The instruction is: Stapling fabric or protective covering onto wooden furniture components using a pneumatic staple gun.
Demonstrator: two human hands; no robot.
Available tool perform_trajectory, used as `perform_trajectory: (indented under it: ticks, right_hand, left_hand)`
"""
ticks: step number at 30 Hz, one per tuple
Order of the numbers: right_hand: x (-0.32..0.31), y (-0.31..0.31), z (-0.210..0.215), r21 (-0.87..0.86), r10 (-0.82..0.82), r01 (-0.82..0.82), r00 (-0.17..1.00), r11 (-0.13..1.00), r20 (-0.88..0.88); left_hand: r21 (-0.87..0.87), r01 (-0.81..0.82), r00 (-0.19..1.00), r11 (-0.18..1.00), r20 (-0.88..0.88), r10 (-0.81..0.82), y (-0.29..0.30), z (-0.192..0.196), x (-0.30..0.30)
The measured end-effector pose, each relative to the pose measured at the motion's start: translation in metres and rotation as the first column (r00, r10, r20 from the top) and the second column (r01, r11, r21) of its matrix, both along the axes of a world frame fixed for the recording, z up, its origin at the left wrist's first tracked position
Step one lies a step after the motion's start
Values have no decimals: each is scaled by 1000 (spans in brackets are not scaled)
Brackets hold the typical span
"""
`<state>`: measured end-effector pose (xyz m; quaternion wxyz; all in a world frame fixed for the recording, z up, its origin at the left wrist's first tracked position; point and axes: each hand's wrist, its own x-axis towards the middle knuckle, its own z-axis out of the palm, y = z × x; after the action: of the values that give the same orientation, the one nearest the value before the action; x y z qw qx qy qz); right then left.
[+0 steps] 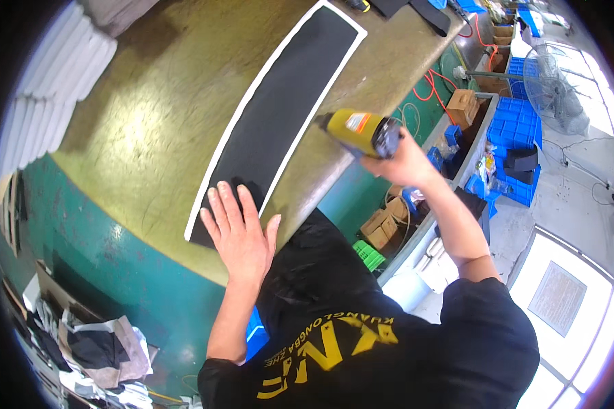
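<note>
A long, slightly curved black panel (269, 102) with a white border lies on the worn yellow-green tabletop (150, 163). My left hand (240, 228) rests flat on its near end, fingers spread and thumb out to the side. Over the table's right edge, my right hand (399, 163) is closed around a yellow, pistol-shaped power tool (358, 131) with a dark nozzle. The nozzle points left toward the panel and appears apart from it. Blur and the angle hide the tool's exact kind, and my fingers cover much of its handle.
White stacked sheets (54, 88) stand at the left. Dark pieces (430, 15) lie at the table's far end. Beyond the right edge are blue crates (515, 123), cardboard boxes (382, 228), orange cords (430, 85) and a standing fan (556, 88). Scraps fill a box (102, 347) at lower left.
</note>
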<state>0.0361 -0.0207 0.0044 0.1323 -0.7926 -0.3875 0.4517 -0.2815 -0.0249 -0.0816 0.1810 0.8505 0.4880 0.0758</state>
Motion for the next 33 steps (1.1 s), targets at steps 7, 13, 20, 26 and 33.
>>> perform_trajectory:
  ticks: [7,13,20,26,33]
  right_hand:
    - [97,74,-10,43,14,-16,999,999,49]
    - [123,101,-36,58,80,-82,996,995,34]
    - [121,98,-44,30,93,-94,995,995,39]
    - [105,84,-39,66,165,-168,985,984,53]
    - [80,63,-43,97,243,-254,963,962,117]
  left_hand:
    - [35,206,974,978,-102,-202,11,-34,13]
    - [3,170,973,986,-157,-167,3,-38,16]
    - [71,151,984,986,-107,-143,-1,-41,10]
    - [56,138,988,989,-75,-133,0,-38,12]
    - [53,140,987,989,-86,-135,-1,-41,12]
